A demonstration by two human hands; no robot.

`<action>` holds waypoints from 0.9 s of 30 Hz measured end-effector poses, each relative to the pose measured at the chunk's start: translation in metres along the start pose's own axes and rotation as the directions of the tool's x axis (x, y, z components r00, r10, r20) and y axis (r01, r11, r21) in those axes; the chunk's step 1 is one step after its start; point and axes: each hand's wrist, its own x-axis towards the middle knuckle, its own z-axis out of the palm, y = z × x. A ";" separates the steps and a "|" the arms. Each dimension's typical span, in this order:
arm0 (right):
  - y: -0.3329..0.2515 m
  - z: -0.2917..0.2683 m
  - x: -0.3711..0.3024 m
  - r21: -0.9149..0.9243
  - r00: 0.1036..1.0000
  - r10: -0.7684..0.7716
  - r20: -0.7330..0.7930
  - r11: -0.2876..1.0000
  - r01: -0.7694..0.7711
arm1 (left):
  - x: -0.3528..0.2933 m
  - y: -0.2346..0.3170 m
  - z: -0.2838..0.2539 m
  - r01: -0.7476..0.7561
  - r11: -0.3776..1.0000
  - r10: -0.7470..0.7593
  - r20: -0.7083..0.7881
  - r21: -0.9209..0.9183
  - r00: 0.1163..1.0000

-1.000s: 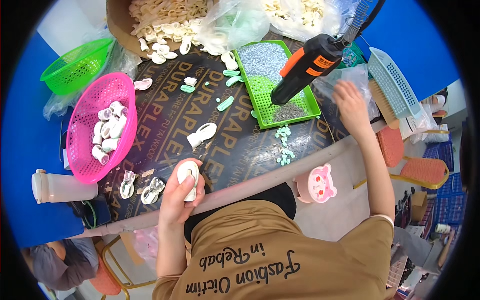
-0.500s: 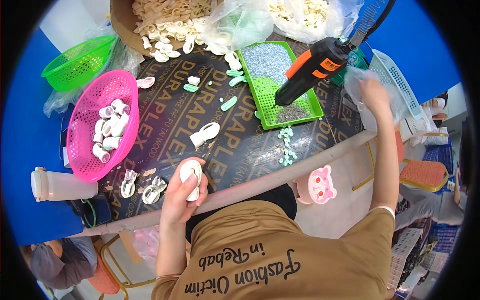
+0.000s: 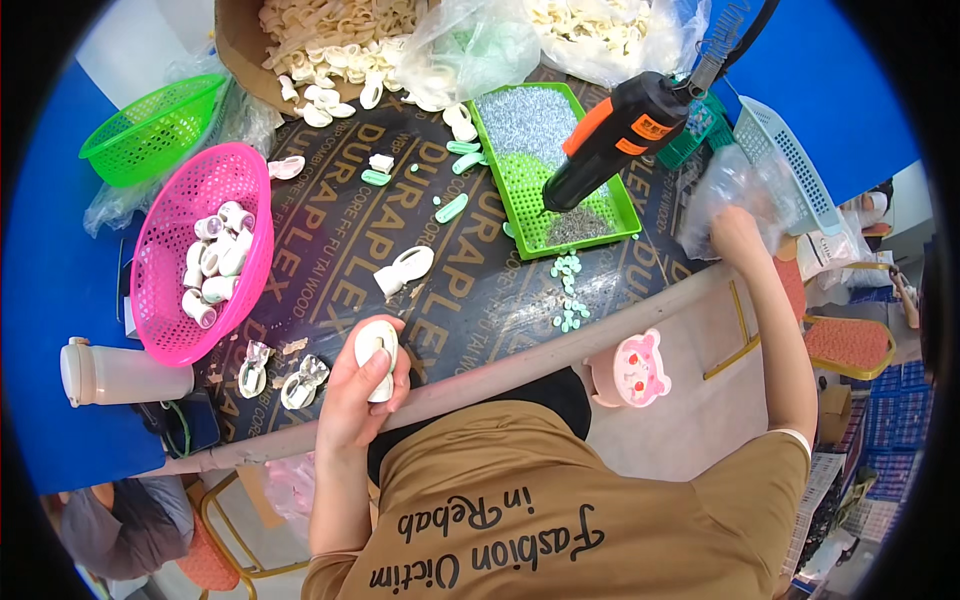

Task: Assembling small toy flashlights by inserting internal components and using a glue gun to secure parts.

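My left hand (image 3: 362, 385) is closed around a white oval plastic part (image 3: 376, 350), its thumb lying across the face, just over the table's front edge. At the right end of the table my right hand (image 3: 738, 236) reaches into a clear plastic bag (image 3: 722, 190); its fingertips are hidden there. A black and orange electric screwdriver (image 3: 622, 138) hangs over a green tray (image 3: 630, 222) of small screws, its tip above the near corner. A similar white part (image 3: 404, 270) lies on the table, and two more with clear film (image 3: 305, 383) lie near the left edge.
A pink basket (image 3: 150, 290) holds several white parts. Beyond it is a green basket (image 3: 100, 150); a bottle (image 3: 130, 373) stands near the left. At the back, a cardboard box (image 3: 240, 60) overflows with white pieces. Small mint pieces (image 3: 568, 290) lie before the tray. A pale blue basket (image 3: 800, 170) stands right.
My right hand has moved down and toward me, from the upper part of the clear bag to its near side. My left hand still holds the white part, almost unmoved.
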 end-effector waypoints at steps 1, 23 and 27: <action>0.019 0.032 -0.001 0.111 0.949 0.054 -0.311 0.994 -0.020 | 0.000 0.001 0.000 0.000 1.000 0.000 0.004 -0.006 1.000; 0.037 0.001 -0.003 0.992 0.916 0.393 -0.085 0.122 0.040 | -0.002 0.001 0.000 0.001 1.000 -0.001 0.004 -0.030 1.000; 0.049 -0.008 -0.024 0.854 0.900 -0.050 -0.433 -0.342 0.392 | -0.001 0.002 0.000 0.002 1.000 -0.002 0.015 -0.025 1.000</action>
